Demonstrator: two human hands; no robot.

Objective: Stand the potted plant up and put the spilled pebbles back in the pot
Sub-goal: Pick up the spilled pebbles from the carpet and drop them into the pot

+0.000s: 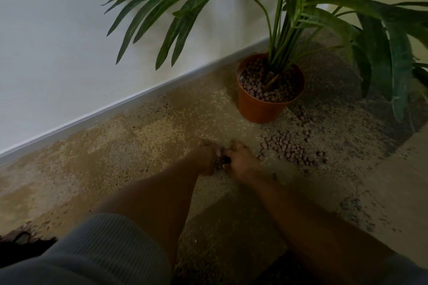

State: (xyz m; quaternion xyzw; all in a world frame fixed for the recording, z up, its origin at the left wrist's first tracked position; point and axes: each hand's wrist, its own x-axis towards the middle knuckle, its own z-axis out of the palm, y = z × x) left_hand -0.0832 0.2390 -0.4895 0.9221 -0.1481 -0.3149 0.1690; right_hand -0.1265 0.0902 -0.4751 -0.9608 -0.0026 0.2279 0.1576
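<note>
The orange plastic pot (257, 111) stands upright on the carpet near the wall, with brown clay pebbles around the stems of its green plant (289, 18). A patch of spilled pebbles (289, 146) lies on the floor in front and to the right of the pot. My left hand (208, 157) and my right hand (240, 159) are cupped together low over the carpet, just left of the spill, with a small heap of pebbles held between them.
A white wall with a grey skirting board (115, 111) runs diagonally behind the pot. Long leaves (393, 65) hang over the floor at the right. My knee in grey ribbed fabric (92, 250) fills the lower left.
</note>
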